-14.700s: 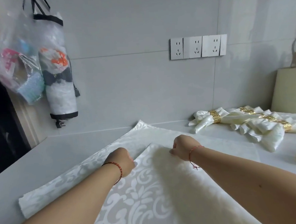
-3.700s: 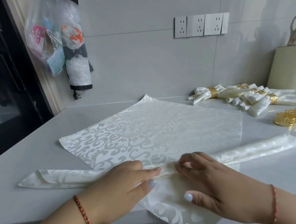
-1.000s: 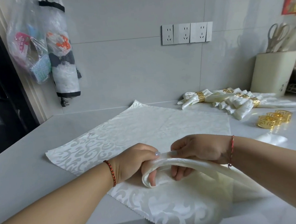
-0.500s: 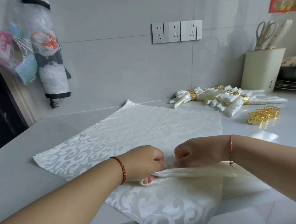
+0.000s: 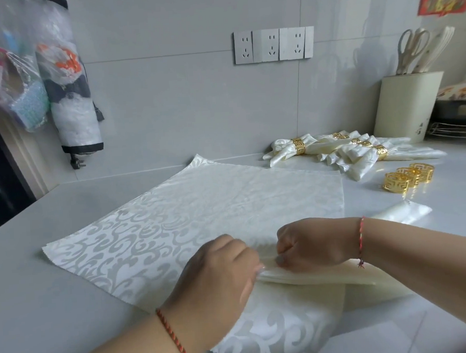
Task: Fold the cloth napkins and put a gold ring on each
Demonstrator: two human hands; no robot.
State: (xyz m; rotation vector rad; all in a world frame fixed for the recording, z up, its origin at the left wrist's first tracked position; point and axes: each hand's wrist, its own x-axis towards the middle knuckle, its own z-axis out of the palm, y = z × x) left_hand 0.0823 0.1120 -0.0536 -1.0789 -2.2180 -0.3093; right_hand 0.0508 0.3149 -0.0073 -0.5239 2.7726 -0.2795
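A rolled cream napkin (image 5: 314,276), doubled over, lies across a flat, spread-out damask napkin (image 5: 201,213) on the grey counter. My left hand (image 5: 213,281) presses down on the folded end, fingers closed on the cloth. My right hand (image 5: 312,242) pinches the same fold from the right. The napkin's far tip (image 5: 403,212) shows beyond my right wrist. Three loose gold rings (image 5: 406,180) sit at the right. Several finished napkins with gold rings (image 5: 355,149) lie against the back wall.
A cream utensil holder (image 5: 407,105) with scissors stands at the back right beside a wire rack (image 5: 455,132). Plastic bags (image 5: 32,79) hang at the left by a dark doorway. Wall sockets (image 5: 273,45) sit above the counter (image 5: 43,297).
The doubled napkin roll, held raised a second ago, now lies pressed flat on the spread cloth. Both hands have lowered onto its folded end.
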